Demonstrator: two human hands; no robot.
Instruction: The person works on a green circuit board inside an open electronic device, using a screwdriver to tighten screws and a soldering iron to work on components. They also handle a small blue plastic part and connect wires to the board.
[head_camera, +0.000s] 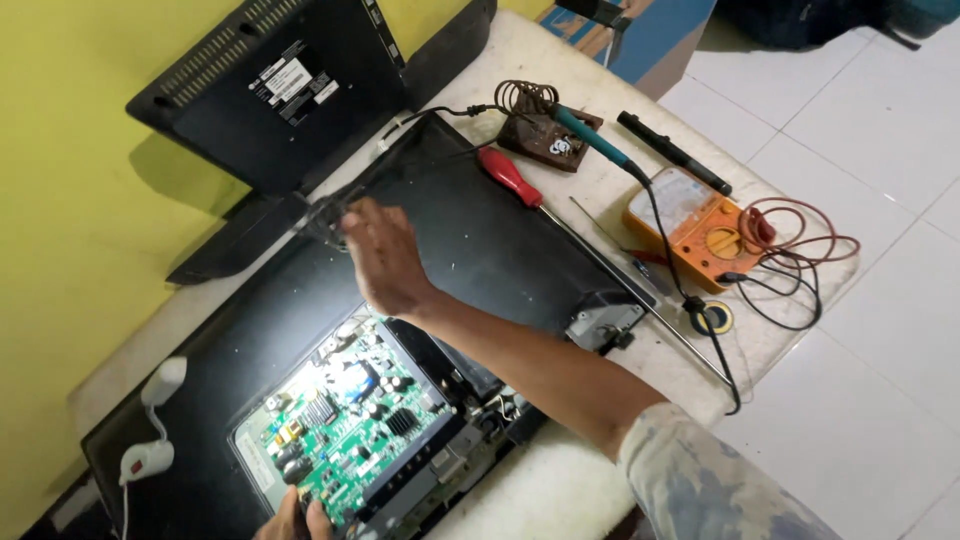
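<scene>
A flat television (480, 240) lies face down on the table, its black metal back up. A green circuit board (345, 430) with a black cover plate sits exposed in its near part. My right hand (385, 260) reaches across the panel to the far edge, fingers spread and slightly blurred, tips at a shiny bit on the rim. Nothing shows in its grasp. My left hand (293, 520) is cut off by the bottom edge. Its fingertips touch the near corner of the circuit board.
The removed black back cover (270, 90) leans on the yellow wall. On the table's right lie a red-handled screwdriver (510, 177), a soldering iron (590, 137) on a brown stand, an orange multimeter (700, 225) with red leads, and a black pen-like tool (672, 152). A white switch cord (150, 455) lies left.
</scene>
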